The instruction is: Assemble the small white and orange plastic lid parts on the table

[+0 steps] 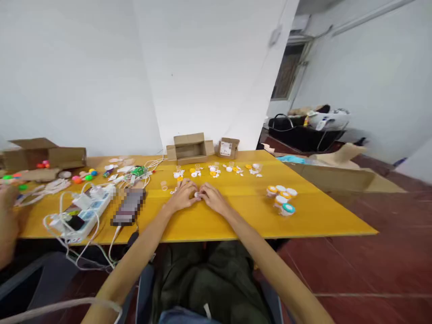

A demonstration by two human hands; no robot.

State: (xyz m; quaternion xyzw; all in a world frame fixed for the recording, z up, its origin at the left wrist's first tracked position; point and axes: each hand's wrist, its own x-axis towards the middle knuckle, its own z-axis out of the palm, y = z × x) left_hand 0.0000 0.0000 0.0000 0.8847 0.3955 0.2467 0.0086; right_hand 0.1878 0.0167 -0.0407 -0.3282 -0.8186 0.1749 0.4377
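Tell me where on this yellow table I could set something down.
Bare yellow tabletop lies between the right hand and the lidded tubs, and beyond those toward the right edge. It's crowded at left, with power strip, phone and cables, and toward the back, with small parts.

Head view forward, down; table seemingly near.

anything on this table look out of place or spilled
Nothing looks clearly spilled or damaged. What stands out is the clutter at the near left: white cables tangle around the power strip and droop over the front edge of the table, beside the phone, where they could perhaps snag.
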